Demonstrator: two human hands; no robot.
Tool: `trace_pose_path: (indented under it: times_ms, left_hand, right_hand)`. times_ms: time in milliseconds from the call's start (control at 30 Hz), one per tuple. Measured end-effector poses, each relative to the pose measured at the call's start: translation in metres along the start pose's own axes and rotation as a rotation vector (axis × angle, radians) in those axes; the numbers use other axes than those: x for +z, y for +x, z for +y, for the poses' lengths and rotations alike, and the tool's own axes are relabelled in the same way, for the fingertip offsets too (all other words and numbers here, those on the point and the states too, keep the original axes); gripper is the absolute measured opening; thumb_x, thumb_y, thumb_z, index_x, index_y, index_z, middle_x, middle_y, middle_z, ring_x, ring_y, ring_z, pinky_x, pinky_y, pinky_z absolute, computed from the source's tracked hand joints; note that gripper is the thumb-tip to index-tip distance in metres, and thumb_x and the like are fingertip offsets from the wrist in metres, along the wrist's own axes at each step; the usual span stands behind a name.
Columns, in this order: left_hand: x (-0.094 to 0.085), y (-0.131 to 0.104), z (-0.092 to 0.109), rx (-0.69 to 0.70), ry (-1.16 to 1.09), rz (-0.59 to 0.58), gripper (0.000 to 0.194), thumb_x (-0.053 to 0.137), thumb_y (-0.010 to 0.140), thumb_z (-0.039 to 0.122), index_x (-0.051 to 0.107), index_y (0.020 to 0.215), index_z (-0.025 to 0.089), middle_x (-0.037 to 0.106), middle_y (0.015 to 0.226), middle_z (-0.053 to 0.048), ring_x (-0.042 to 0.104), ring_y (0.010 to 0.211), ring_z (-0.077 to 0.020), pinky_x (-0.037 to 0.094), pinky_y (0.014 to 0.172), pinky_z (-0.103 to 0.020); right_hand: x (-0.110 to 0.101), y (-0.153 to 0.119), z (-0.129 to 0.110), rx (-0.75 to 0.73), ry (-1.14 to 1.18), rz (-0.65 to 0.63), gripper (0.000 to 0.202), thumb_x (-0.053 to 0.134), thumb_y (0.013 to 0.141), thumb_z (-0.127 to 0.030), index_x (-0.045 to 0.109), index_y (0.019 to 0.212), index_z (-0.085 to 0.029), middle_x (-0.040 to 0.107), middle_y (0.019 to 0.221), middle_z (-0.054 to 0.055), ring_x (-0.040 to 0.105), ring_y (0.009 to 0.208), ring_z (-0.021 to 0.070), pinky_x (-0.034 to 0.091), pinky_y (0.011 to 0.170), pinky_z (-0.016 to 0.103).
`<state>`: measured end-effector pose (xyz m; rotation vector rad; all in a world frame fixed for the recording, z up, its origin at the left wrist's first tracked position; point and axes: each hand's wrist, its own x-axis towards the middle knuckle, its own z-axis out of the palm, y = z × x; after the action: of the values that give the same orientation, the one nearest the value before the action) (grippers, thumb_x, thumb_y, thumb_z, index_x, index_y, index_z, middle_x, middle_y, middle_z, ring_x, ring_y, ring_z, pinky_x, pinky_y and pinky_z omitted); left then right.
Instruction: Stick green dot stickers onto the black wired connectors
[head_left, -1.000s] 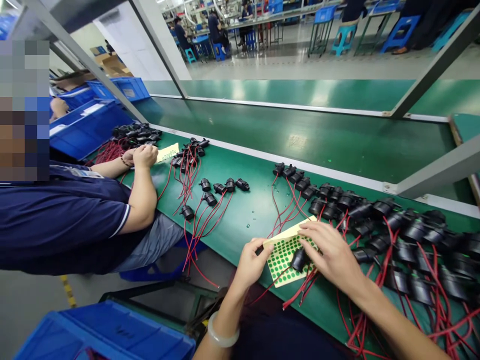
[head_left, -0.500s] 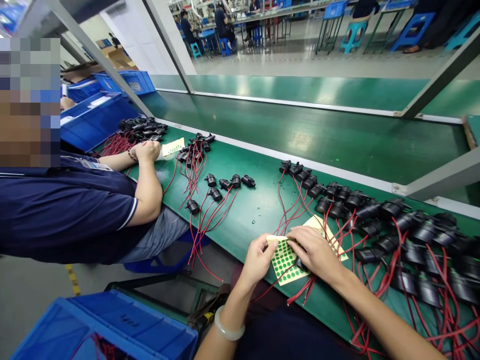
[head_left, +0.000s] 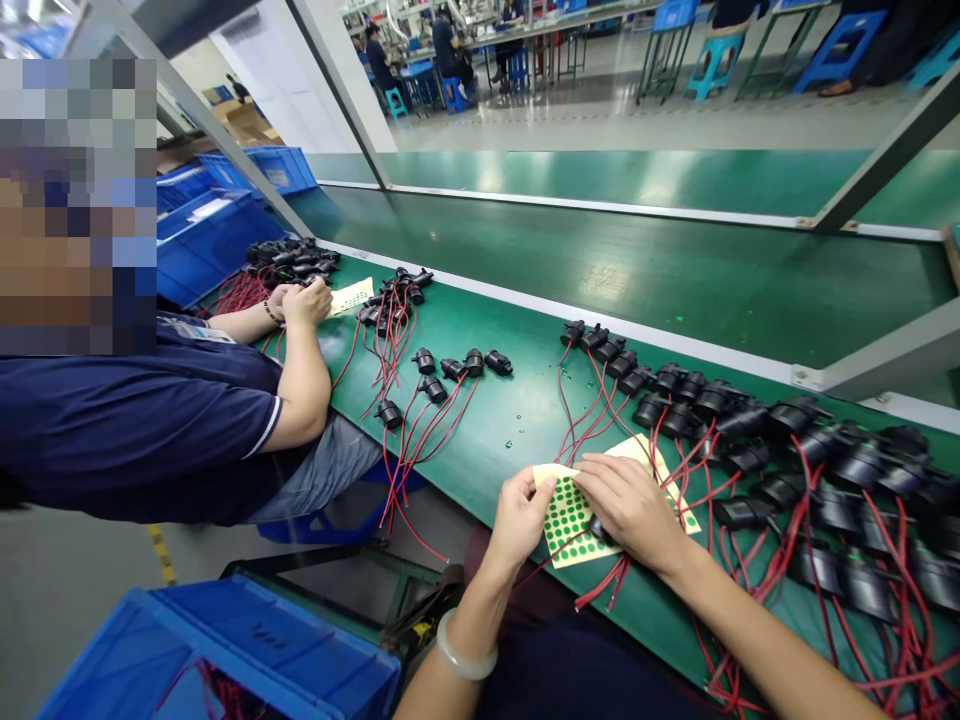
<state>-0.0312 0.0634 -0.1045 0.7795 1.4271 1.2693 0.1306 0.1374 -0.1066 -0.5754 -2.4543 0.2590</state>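
Note:
My left hand [head_left: 523,515] pinches the upper left corner of a pale yellow sheet of round green stickers [head_left: 568,525]. Bent over the sheet's top edge is my right hand [head_left: 628,505], its thumb and fingertips close together at the stickers. A small black cylindrical part with wires [head_left: 600,528] shows under the right palm, apparently held there; most of it is hidden. Another yellow sheet [head_left: 637,448] lies behind the right hand. To the right, many black cylindrical parts [head_left: 750,458] with red wires [head_left: 776,560] cover the green bench.
A co-worker [head_left: 135,430] sits at left, hands [head_left: 300,300] near another sticker sheet [head_left: 351,296]. Several black parts [head_left: 433,388] lie between us. A blue crate [head_left: 247,640] stands low at left. Metal posts [head_left: 877,160] rise along the bench's far side.
The view has shifted slightly. My hands stay at the sticker sheet, with its top edge tilted a little differently. The co-worker's hands have moved slightly.

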Motion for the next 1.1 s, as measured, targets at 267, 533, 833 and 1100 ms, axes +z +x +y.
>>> trace_pose_path:
  times_ms: [267,533,833,1100]
  left_hand:
    - [-0.006,-0.001,0.003,0.093,0.23,0.06,0.026,0.054,0.091,0.038,0.064,0.091,0.014,0.07,0.084,-0.008,0.064,0.08,-0.0211,0.051,0.074,-0.032]
    - [-0.051,0.088,0.06,0.453,1.126,0.415,0.037,0.06,0.089,0.027,0.054,0.123,0.014,0.06,0.123,-0.018,0.051,0.118,-0.0329,0.04,0.102,-0.049]
    - [-0.083,0.171,0.083,0.528,1.203,0.077,0.035,0.062,0.069,-0.006,0.068,0.09,0.021,0.071,0.112,-0.011,0.051,0.125,-0.0356,0.038,0.104,-0.053]
    - [-0.055,0.153,0.114,0.692,0.924,0.158,0.023,0.066,0.084,0.023,0.054,0.103,0.019,0.068,0.097,-0.006,0.065,0.091,-0.0186,0.05,0.084,-0.03]
  right_hand:
    - [-0.004,0.004,-0.003,0.121,0.115,0.094,0.016,0.045,0.097,-0.015,0.059,0.097,-0.02,0.07,0.102,0.009,0.064,0.104,0.0257,0.053,0.086,0.042]
    - [-0.022,0.006,0.004,0.27,0.229,0.218,0.007,0.05,0.097,-0.022,0.054,0.092,-0.023,0.067,0.098,0.008,0.065,0.097,0.026,0.052,0.086,0.044]
    - [-0.025,0.006,0.004,0.282,0.255,0.247,0.007,0.049,0.098,-0.019,0.054,0.094,-0.024,0.066,0.095,0.006,0.064,0.096,0.0239,0.052,0.082,0.04]
    - [-0.033,0.011,-0.003,0.273,0.296,0.267,0.008,0.05,0.098,-0.018,0.055,0.095,-0.024,0.065,0.094,0.006,0.063,0.094,0.024,0.052,0.081,0.04]
